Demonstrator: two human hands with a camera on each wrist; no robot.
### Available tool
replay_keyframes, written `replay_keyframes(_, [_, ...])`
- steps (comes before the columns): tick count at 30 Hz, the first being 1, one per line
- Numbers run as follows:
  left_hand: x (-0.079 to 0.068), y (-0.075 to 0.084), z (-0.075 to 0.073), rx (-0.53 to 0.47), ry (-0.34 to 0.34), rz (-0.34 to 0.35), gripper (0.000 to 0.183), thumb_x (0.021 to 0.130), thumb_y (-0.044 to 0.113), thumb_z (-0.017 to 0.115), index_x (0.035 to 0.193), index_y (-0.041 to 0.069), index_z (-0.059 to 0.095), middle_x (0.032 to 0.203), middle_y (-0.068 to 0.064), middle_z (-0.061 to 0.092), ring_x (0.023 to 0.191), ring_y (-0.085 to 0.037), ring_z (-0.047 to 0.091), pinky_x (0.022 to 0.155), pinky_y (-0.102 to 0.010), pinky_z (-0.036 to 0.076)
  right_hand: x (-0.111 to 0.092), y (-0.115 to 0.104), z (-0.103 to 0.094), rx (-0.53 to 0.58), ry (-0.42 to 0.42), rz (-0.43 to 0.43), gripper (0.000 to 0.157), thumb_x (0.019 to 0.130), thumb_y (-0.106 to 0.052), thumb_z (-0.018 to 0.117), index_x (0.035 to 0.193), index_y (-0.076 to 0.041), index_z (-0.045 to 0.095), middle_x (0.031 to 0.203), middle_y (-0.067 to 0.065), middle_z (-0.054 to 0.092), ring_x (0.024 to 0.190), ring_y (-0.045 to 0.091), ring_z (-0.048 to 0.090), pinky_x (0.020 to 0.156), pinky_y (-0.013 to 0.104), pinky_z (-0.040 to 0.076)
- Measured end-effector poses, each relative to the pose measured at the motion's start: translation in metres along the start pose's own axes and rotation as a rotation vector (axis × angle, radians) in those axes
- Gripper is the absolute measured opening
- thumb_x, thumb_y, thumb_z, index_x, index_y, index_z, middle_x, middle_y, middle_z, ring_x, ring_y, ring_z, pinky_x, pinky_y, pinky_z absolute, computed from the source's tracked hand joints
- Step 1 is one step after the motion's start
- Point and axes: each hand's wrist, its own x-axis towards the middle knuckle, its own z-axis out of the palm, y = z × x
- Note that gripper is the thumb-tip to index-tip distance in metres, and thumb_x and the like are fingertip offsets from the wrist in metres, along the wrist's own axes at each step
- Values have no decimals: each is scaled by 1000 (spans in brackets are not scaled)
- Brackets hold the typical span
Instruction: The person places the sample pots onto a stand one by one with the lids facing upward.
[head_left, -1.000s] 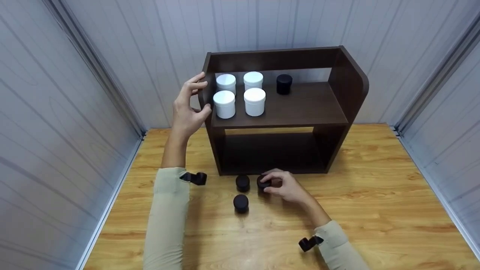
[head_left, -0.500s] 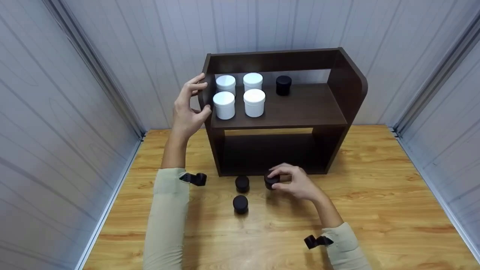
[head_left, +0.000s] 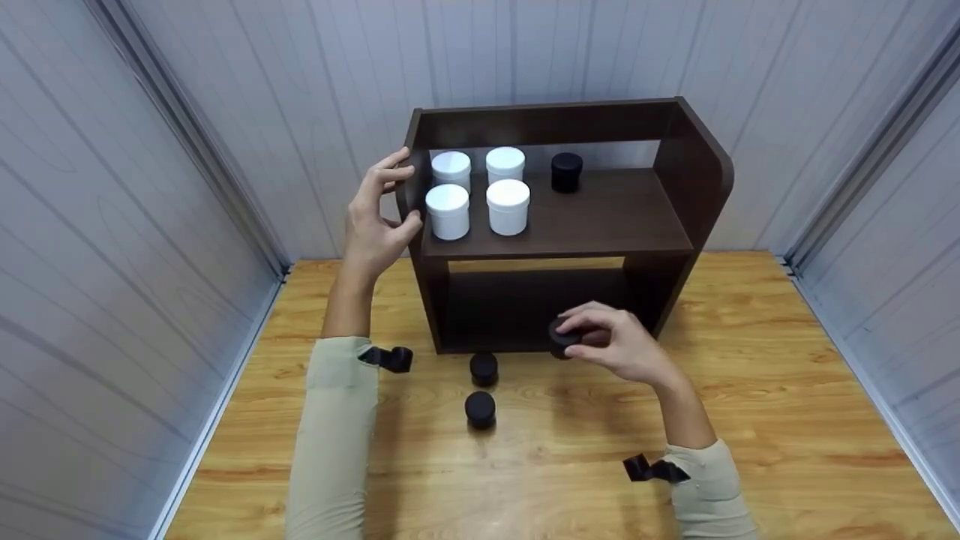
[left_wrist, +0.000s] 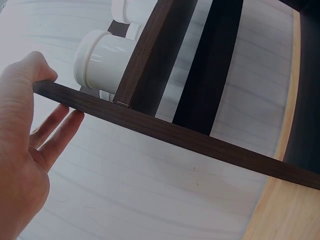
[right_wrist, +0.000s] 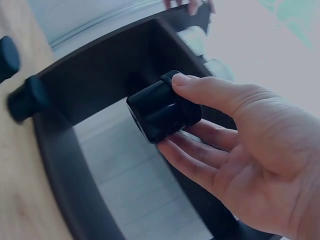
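Observation:
My right hand [head_left: 619,346] pinches a small black lidded jar [right_wrist: 160,110] between thumb and fingers, held up in front of the lower opening of the dark brown shelf [head_left: 559,251]. My left hand [head_left: 375,221] grips the shelf's left side panel [left_wrist: 145,125], thumb on one face and fingers on the other. White lidded jars [head_left: 508,208] stand in two rows on the left of the upper board. Behind and right of them is another black jar [head_left: 566,172]. Two more black jars, one nearer the shelf [head_left: 484,368] and one closer to me [head_left: 480,410], stand on the floor.
Wood-grain flooring [head_left: 787,390] lies around the shelf. Pale panelled walls [head_left: 172,187] rise on the left, right and back. The shelf's right side panel [head_left: 694,172] slopes down at its front.
My right hand has lifted the black jar off the floor and carried it right and up toward the shelf. My left hand keeps its grip on the side panel.

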Motion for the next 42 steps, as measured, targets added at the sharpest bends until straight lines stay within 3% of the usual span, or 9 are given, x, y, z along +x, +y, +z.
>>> replay_keyframes(4, [0,0,0,0,2,2,50,91,-5,70,141,-1,66,169,-16,59,159,-33,56,123,-55,51,3,-12,-12,5,29,-22,28,93,1,87,120,-3,83,141,26,74,120,-4,70,94,17,63])
replay_keyframes(14, [0,1,0,7,9,10,50,91,-4,69,140,1,67,168,-15,61,157,-31,58,121,-51,53,14,-47,-39,-41,143,-56,27,93,3,86,120,-1,83,141,22,74,123,-3,69,95,15,61])
replay_keyframes(21, [0,2,-1,19,11,6,49,91,-4,70,140,2,67,169,-14,61,158,-31,58,121,-51,53,30,-66,-50,2,255,-86,29,92,11,83,120,5,82,140,26,72,117,0,72,95,14,62])
replay_keyframes(29, [0,1,0,19,7,3,50,91,-4,70,140,2,67,169,-14,61,158,-31,58,122,-51,53,52,-74,-62,28,331,-69,29,91,14,83,118,5,82,138,26,72,114,8,75,91,16,64])
replay_keyframes(37, [0,0,1,19,9,8,50,91,-3,70,140,3,67,169,-13,61,158,-30,58,121,-51,53,77,-71,-68,15,374,-22,30,94,8,83,123,12,77,143,30,67,114,-3,70,92,12,61])
replay_keyframes(42, [1,0,1,1,5,6,50,90,-4,69,140,2,67,168,-15,61,157,-31,58,122,-51,52,90,-67,-67,-23,381,14,31,96,2,84,125,9,78,144,28,67,115,-3,69,94,10,59])
